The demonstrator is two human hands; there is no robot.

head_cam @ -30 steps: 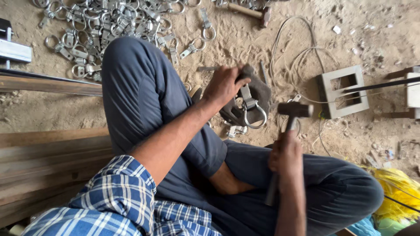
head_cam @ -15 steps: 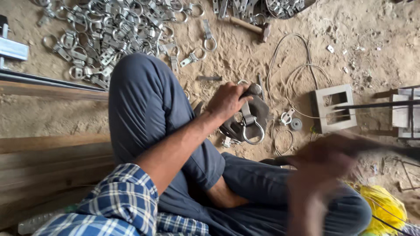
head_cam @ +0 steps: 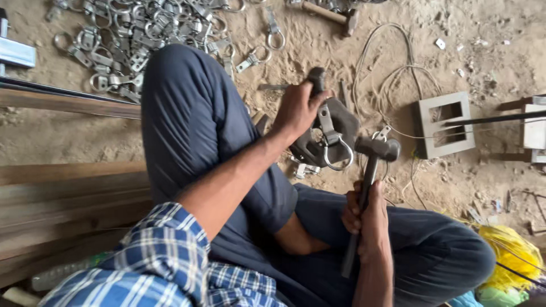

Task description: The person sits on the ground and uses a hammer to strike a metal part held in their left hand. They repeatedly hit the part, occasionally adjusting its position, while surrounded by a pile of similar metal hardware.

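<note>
I sit on sandy ground with my legs in dark blue trousers. My left hand (head_cam: 298, 108) holds a metal ring clasp (head_cam: 333, 142) down on a dark iron block (head_cam: 341, 122). My right hand (head_cam: 367, 219) grips the handle of a hammer (head_cam: 372, 156), whose dark head hangs just right of the ring clasp, close above the block. A few small metal pieces (head_cam: 304, 169) lie at the foot of the block.
A big heap of several ring clasps (head_cam: 142, 34) lies at the top left. A second hammer (head_cam: 330, 14) rests at the top. A grey rectangular metal frame (head_cam: 443, 125) and thin wire loops (head_cam: 392, 79) are at the right, wooden planks (head_cam: 68, 187) at the left, a yellow bundle (head_cam: 509, 256) at the bottom right.
My right hand swung the hammer: it was raised and blurred half a second ago, and now the head is down beside the ring clasp. My left hand stays on the clasp.
</note>
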